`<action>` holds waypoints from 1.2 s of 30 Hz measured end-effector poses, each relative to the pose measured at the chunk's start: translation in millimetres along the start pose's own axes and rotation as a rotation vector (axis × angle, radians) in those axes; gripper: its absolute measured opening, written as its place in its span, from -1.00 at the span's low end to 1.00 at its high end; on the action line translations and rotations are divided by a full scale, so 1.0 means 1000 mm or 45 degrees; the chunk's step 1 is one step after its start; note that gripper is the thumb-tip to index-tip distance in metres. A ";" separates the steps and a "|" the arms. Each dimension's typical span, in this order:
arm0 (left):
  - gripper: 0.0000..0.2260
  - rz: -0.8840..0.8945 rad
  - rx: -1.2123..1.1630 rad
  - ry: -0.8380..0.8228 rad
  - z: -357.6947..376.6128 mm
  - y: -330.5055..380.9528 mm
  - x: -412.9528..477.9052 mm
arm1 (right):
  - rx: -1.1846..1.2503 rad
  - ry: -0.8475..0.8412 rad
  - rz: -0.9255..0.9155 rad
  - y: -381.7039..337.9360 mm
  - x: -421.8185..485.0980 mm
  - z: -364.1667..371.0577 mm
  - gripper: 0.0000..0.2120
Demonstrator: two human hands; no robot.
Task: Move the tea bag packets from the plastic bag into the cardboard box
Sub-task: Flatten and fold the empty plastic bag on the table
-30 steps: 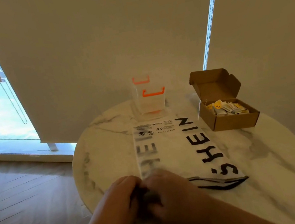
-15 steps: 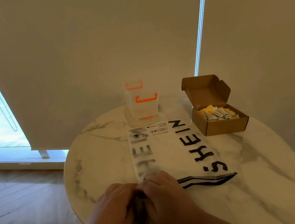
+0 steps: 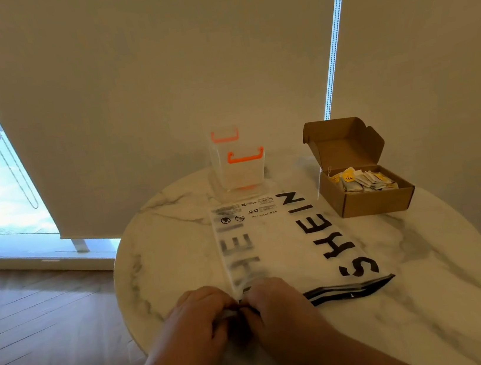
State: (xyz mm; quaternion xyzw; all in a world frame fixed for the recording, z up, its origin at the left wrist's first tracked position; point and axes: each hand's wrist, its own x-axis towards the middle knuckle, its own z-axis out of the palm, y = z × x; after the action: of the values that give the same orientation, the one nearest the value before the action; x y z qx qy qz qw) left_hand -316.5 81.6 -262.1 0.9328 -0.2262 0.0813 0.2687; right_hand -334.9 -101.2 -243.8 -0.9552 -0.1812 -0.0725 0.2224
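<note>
While both hands sit together at the near edge of the counter (image 3: 165,273), the left hand (image 3: 191,322) and right hand (image 3: 278,310) are knuckle to knuckle, fingers curled down and pinching the near end of the plastic bag (image 3: 275,239) between them. Both forearms come in from the bottom of the view, and the exact bit being pinched is tucked under the fingers, so can't really see it.

The bag is a frosted, see-through flat thing with big black lettering running lengthwise and small printed icons at its far end. It lies flat across the middle of the counter, near end under the hands, and a black zipper strip (image 3: 350,289) sticks out wavy just right of the right hand. Looks pretty much flat.

The counter is round, white marble-look with grey veins, kinda glossy.

Far right on it is the cardboard box (image 3: 368,201), plain brown corrugated, lid flipped up and back. The tea bag packets (image 3: 362,180) are piled inside it, white and yellow paper ones, with a thin string poking up at the left.

At the far middle, just beyond the bag's end, stands a clear plastic container (image 3: 238,167) with orange clips. Beige roller blinds (image 3: 155,70) hang behind everything, and there's wood flooring (image 3: 38,334) on the left.
</note>
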 end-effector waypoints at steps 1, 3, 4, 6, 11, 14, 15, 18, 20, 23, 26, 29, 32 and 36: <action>-0.83 -0.006 0.010 0.015 0.000 0.001 0.000 | 0.028 0.017 -0.003 0.000 -0.001 0.000 -0.76; -0.82 -0.021 0.037 0.072 0.000 0.001 -0.001 | 0.023 0.028 -0.042 -0.001 -0.002 0.000 -0.77; -0.78 -0.008 0.061 0.096 -0.001 0.001 -0.001 | -0.004 0.031 -0.073 0.000 -0.002 0.000 -0.77; -0.76 0.034 0.172 0.096 -0.003 0.004 -0.001 | -0.087 0.048 -0.149 0.000 -0.002 -0.002 -0.76; -0.87 0.110 0.367 0.194 -0.011 0.014 -0.006 | -0.244 0.066 -0.280 0.004 -0.006 -0.014 -0.76; -0.87 0.083 0.388 0.219 -0.016 0.007 -0.009 | -0.310 -0.011 -0.278 0.016 -0.011 -0.029 -0.77; -0.87 0.068 0.397 0.237 -0.018 0.004 -0.010 | -0.343 -0.035 -0.260 0.022 -0.013 -0.035 -0.76; -0.86 0.031 0.418 0.275 -0.026 -0.002 -0.013 | -0.431 -0.059 -0.187 0.050 -0.023 -0.052 -0.71; -0.85 0.005 0.414 0.264 -0.030 -0.006 -0.015 | -0.452 -0.022 -0.107 0.074 -0.037 -0.062 -0.66; -0.89 -0.001 0.449 0.171 -0.031 -0.011 -0.018 | -0.469 -0.030 0.007 0.101 -0.056 -0.074 -0.60; -0.87 -0.025 0.406 0.094 -0.038 -0.009 -0.017 | -0.496 -0.116 0.036 0.110 -0.060 -0.083 -0.64; -0.76 -0.051 0.140 0.195 -0.054 0.013 -0.003 | -0.345 -0.051 0.054 0.096 -0.050 -0.099 -0.53; -0.50 -0.114 0.027 0.100 -0.042 0.042 0.035 | -0.202 0.053 0.103 0.082 -0.014 -0.105 -0.33; -0.20 -0.237 0.454 -0.423 0.023 0.054 0.069 | -0.383 -0.330 0.239 0.086 0.028 -0.062 -0.12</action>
State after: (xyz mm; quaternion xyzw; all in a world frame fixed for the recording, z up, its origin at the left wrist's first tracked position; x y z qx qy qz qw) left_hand -279.3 2.5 -237.5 0.9828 -0.1623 -0.0594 0.0654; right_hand -279.7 -192.1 -216.5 -0.9917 -0.1056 0.0458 0.0579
